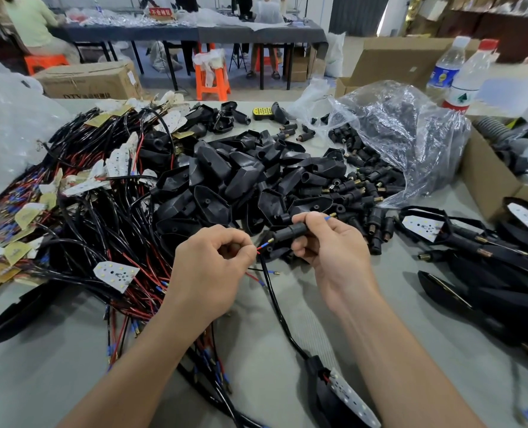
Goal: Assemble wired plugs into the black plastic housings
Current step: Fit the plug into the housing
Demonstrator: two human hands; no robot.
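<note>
While pinched, plug point(289, 232) sits in right hand point(327, 245).

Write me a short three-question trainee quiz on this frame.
1. True or false: the right hand grips a black plug.
2. The left hand pinches: A) a bottle, B) a wire, C) a stool.
3. Which side of the housing pile does the clear bag lie on?
Key: 1 true; 2 B; 3 right.
</note>
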